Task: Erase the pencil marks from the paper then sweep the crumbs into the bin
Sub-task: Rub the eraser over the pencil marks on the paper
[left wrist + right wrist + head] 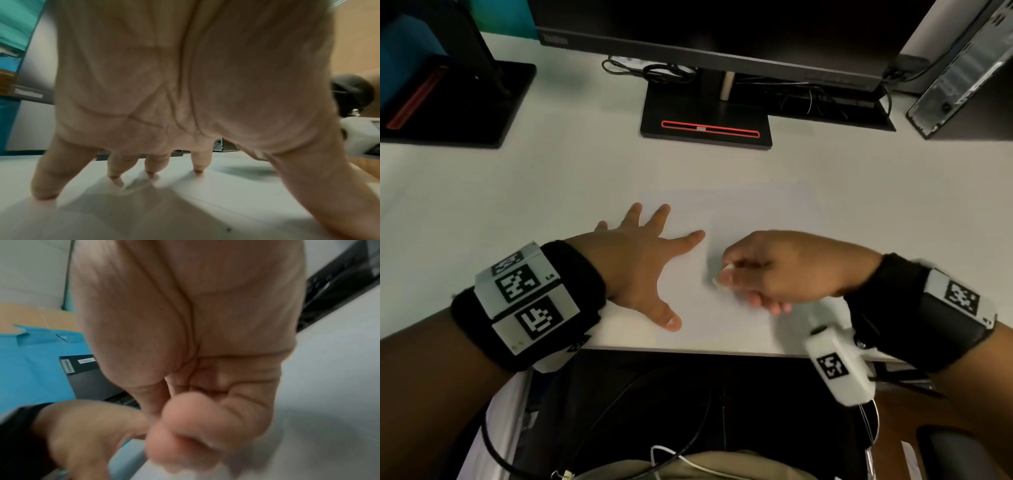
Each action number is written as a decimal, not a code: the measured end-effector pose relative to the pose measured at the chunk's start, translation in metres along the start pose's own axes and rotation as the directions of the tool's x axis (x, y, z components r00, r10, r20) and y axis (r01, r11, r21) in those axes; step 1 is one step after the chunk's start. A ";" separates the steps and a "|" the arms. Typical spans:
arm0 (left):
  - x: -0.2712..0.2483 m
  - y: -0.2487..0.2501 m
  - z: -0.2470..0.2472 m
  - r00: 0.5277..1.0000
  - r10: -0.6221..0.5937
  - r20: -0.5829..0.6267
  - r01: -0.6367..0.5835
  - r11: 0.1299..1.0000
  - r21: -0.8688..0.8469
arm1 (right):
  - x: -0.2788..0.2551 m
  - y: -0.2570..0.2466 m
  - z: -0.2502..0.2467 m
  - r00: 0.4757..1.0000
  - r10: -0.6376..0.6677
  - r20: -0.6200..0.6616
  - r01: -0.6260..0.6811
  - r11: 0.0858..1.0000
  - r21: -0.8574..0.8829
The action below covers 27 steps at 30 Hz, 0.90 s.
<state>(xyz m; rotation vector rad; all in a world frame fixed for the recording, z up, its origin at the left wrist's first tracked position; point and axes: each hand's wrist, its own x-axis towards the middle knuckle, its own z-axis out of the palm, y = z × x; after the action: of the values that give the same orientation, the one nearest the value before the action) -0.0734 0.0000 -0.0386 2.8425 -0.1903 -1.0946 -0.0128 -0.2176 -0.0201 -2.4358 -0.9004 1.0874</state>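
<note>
A white sheet of paper lies flat near the front edge of the desk. My left hand is spread flat with straight fingers, pressing down the sheet's left edge; in the left wrist view its fingertips touch the paper. My right hand is curled over the middle of the sheet, pinching a small white eraser against it. The right wrist view is blurred and shows only curled fingers above the paper. No pencil marks or crumbs can be made out.
A black monitor stand with a red slot sits behind the paper, another stand at the far left. A computer case leans at the back right. The desk's front edge runs just below my hands. No bin is in view.
</note>
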 end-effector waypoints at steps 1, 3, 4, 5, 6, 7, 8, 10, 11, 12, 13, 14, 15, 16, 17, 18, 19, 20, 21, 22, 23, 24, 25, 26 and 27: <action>0.000 0.000 0.000 1.000 -0.001 0.001 0.001 1.000 0.000 | 0.003 -0.003 0.004 0.999 -0.001 0.035 0.001 1.000 0.001; -0.001 0.000 0.000 1.000 0.002 0.000 -0.002 1.000 -0.008 | 0.014 0.003 0.000 0.999 0.031 -0.025 -0.032 0.997 -0.063; -0.001 0.000 0.000 1.000 0.004 -0.002 -0.004 1.000 -0.014 | 0.018 0.008 -0.007 0.993 0.063 -0.096 -0.072 0.993 -0.094; -0.002 0.000 -0.001 1.000 0.005 -0.003 -0.005 1.000 -0.018 | 0.020 0.014 -0.014 0.979 0.094 -0.180 -0.115 0.987 -0.115; -0.002 0.000 -0.001 1.000 0.006 -0.003 -0.006 1.000 -0.019 | 0.020 0.019 -0.020 0.960 0.109 -0.257 -0.143 0.983 -0.118; -0.002 0.000 -0.001 1.000 0.006 -0.004 -0.006 1.000 -0.018 | 0.018 0.022 -0.024 0.950 0.107 -0.294 -0.141 0.985 -0.097; -0.001 0.000 -0.001 1.000 0.006 -0.003 -0.006 1.000 -0.015 | 0.014 0.023 -0.023 0.955 0.098 -0.280 -0.115 0.992 -0.045; -0.001 0.001 -0.002 1.000 -0.001 0.008 0.001 1.000 -0.003 | 0.003 0.021 -0.015 0.983 0.064 -0.169 -0.057 0.997 0.045; -0.002 0.002 -0.002 1.000 -0.009 0.018 0.008 1.000 0.004 | -0.002 0.019 -0.008 0.993 0.052 -0.109 -0.047 0.998 0.051; -0.002 0.003 -0.003 0.999 -0.016 0.028 0.016 1.000 0.013 | -0.006 0.021 -0.003 0.997 0.043 -0.071 -0.042 0.999 0.027; -0.002 0.004 -0.003 0.999 -0.021 0.036 0.020 1.000 0.021 | -0.009 0.025 0.000 0.997 0.041 -0.065 -0.042 0.999 -0.009; -0.002 0.004 -0.003 0.999 -0.024 0.041 0.023 0.999 0.027 | -0.011 0.030 0.002 0.996 0.042 -0.085 -0.045 0.998 -0.034; -0.002 0.004 -0.003 0.999 -0.026 0.043 0.025 0.999 0.032 | -0.013 0.034 0.001 0.993 0.039 -0.114 -0.044 0.998 -0.039; -0.002 0.004 -0.003 0.999 -0.026 0.041 0.025 0.999 0.034 | -0.014 0.037 0.003 0.990 0.032 -0.137 -0.038 0.998 -0.044; -0.001 0.004 -0.003 0.999 -0.025 0.037 0.024 0.999 0.037 | -0.016 0.037 0.005 0.989 0.008 -0.145 -0.018 0.998 -0.066; -0.001 0.003 -0.002 0.999 -0.024 0.032 0.022 0.999 0.042 | -0.018 0.034 0.010 0.992 -0.034 -0.125 0.021 0.994 -0.104; -0.001 0.003 -0.002 0.999 -0.023 0.028 0.021 0.999 0.047 | -0.020 0.030 0.016 0.994 -0.076 -0.077 0.065 0.988 -0.137; 0.000 0.003 -0.002 0.999 -0.022 0.025 0.020 0.999 0.050 | -0.022 0.028 0.020 0.995 -0.098 -0.027 0.093 0.984 -0.153; -0.001 0.003 -0.002 0.999 -0.021 0.024 0.019 0.999 0.050 | -0.022 0.027 0.021 0.995 -0.103 -0.004 0.101 0.982 -0.163; -0.001 0.003 -0.002 1.000 -0.018 0.024 0.017 0.999 0.047 | -0.021 0.029 0.019 0.995 -0.100 -0.021 0.094 0.979 -0.179; -0.001 0.004 -0.002 1.000 -0.015 0.025 0.014 0.999 0.041 | -0.019 0.032 0.015 0.993 -0.096 -0.066 0.081 0.976 -0.202; -0.002 0.005 -0.002 1.000 -0.011 0.025 0.010 0.999 0.037 | -0.017 0.034 0.012 0.989 -0.100 -0.111 0.074 0.972 -0.222; -0.002 0.006 -0.003 1.000 -0.008 0.026 0.007 0.999 0.038 | -0.016 0.034 0.012 0.984 -0.120 -0.133 0.086 0.967 -0.238; -0.002 0.008 -0.004 1.000 -0.008 0.030 0.007 0.999 0.042 | -0.015 0.030 0.015 0.979 -0.159 -0.124 0.124 0.960 -0.252; -0.001 0.009 -0.005 0.999 -0.011 0.037 0.010 0.999 0.045 | -0.015 0.026 0.021 0.976 -0.198 -0.090 0.169 0.951 -0.259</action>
<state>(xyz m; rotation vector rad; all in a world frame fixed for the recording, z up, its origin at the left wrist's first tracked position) -0.0713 -0.0086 -0.0328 2.8668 -0.2051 -1.1604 -0.0253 -0.2465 -0.0391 -2.5176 -1.2647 0.8004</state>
